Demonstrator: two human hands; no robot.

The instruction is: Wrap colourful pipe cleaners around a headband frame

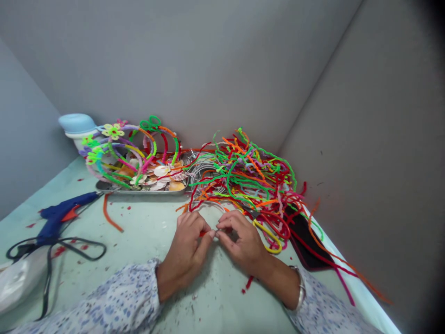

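Note:
My left hand (191, 241) is closed in a pinch, with a short bit of orange pipe cleaner (202, 234) showing between thumb and fingers. Facing it, my right hand (239, 239) pinches thumb against fingertips, almost touching the left thumb; what it grips is too small to make out. Just beyond the fingers arches a thin pale headband (210, 202), its ends hidden by my hands. Scissors with red and yellow handles (267, 235) lie beside my right hand, partly under the pipe cleaners. A red scrap (249, 282) rests below my right wrist.
A tangled heap of coloured pipe cleaners (243, 174) lies behind my hands, beside bare metal hoops (200, 174). Decorated headbands (146, 132) stand in a metal tray (160, 191) of shells. Leftward are a blue glue gun (59, 215) and its cord; a dark phone (309, 246) lies right.

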